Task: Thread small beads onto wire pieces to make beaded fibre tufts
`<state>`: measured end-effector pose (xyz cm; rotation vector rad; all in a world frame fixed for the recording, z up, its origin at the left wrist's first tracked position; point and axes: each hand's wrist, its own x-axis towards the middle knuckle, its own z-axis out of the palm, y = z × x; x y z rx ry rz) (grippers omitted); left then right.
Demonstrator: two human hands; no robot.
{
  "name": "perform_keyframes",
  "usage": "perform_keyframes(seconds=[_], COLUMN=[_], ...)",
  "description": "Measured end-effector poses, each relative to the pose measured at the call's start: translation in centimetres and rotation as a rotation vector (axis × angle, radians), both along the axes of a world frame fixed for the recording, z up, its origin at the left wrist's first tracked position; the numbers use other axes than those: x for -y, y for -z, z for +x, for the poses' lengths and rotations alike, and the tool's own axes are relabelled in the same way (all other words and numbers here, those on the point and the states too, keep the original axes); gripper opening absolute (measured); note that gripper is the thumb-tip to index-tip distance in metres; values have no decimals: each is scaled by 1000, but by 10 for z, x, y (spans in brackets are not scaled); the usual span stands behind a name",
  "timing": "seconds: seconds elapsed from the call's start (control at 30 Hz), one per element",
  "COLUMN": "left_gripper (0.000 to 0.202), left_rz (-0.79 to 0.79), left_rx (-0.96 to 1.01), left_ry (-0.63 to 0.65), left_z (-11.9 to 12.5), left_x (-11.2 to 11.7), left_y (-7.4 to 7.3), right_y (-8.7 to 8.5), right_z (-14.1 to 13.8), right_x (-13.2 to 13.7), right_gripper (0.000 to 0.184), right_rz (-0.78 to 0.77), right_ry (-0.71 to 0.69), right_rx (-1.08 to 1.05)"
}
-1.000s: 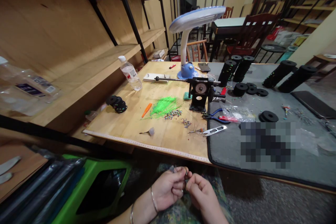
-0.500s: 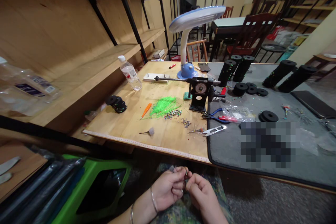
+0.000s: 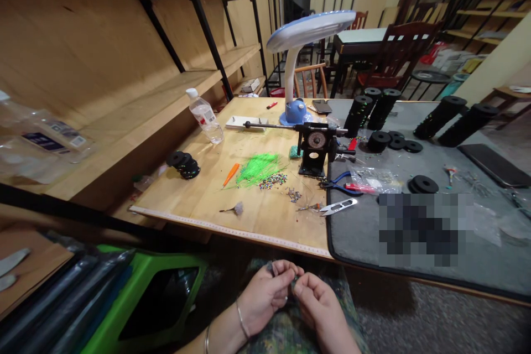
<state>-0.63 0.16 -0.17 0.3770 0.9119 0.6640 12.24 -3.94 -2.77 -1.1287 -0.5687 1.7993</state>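
My left hand (image 3: 267,294) is low in the middle of the head view, thumb and fingers pinched together. Right against it, my right hand (image 3: 314,297) is closed too, its thumb pressed on the forefinger. Between the fingertips sits something tiny and dark that I cannot make out. Both hands are over my lap, in front of the table edge. On the wooden table (image 3: 265,227) beyond lie bright green strands (image 3: 260,169), small coloured beads (image 3: 272,181), an orange-handled tool (image 3: 231,175) and silver thread snips (image 3: 339,206).
A black winding device (image 3: 314,146) with a long rod stands mid-table. Behind it rises a desk lamp (image 3: 295,112). Blue-handled pliers (image 3: 342,181), black foam spools (image 3: 359,116) and a water bottle (image 3: 206,116) are around it. A green plastic frame (image 3: 166,263) is lower left.
My hands stay together over my lap. The left fingers have shifted slightly, curling closer around the fingertips. The things on the table have not moved.
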Motion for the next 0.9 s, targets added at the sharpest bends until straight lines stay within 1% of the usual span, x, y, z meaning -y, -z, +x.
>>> perform_keyframes(seconds=[0.17, 0.33, 0.43, 0.53, 0.63, 0.7, 0.8, 0.83, 0.9], left_gripper=[35, 34, 29, 25, 24, 25, 30, 32, 34], left_rz=[82, 180, 292, 452, 538, 524, 423, 406, 427], left_rx=[-64, -111, -179, -261, -281, -266, -175, -153, -162], left_ry=[-6, 2, -9, -36, -36, -29, -21, -12, 37], left_z=[2, 3, 3, 3, 1, 1, 2, 3, 4], left_x=[2, 2, 2, 1, 1, -1, -3, -4, -6], left_y=[3, 1, -1, -6, -12, -16, -21, -23, -28], right_y=[0, -2, -1, 1, -1, -8, -25, -32, -45], right_z=[0, -2, -2, 1, 6, 10, 16, 18, 22], right_x=[-1, -3, -3, -3, -4, -6, -8, -10, -13], right_gripper=[52, 52, 51, 49, 48, 47, 41, 38, 30], right_rz=[31, 43, 65, 96, 143, 188, 303, 356, 471], right_ry=[8, 21, 8, -21, -57, -77, -122, -150, -237], right_rx=[-18, -76, -87, -31, 88, 193, 366, 430, 567])
